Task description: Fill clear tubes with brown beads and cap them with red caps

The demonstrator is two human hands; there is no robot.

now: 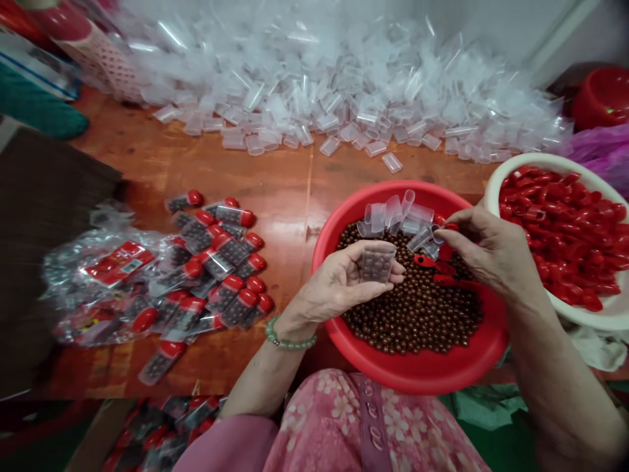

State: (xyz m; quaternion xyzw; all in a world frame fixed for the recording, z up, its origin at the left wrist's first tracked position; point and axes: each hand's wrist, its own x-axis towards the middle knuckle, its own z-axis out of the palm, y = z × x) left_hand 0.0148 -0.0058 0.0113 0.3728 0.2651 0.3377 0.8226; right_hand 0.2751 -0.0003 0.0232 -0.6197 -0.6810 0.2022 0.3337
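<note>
My left hand (339, 278) wears a green bead bracelet and is closed around a small clear plastic tube (377, 263) filled with dark balls, its uncapped end up. To its right, my right hand (491, 249) pinches a small red cap (451, 228) between thumb and fingers. Both hands are over a red basin (417, 380) of shiny brown balls (417, 321). Empty clear tubes (393, 213) lie on the balls at the basin's far side. Several red caps (422, 263) rest on the balls below my right hand.
A white basin (496, 174) heaped with red caps (565, 236) stands at the right. Filled, red-capped tubes (216, 249) and clear bags (118, 288) lie on the wooden table (289, 210) at left. A large pile of clear tubes (319, 85) lines the back.
</note>
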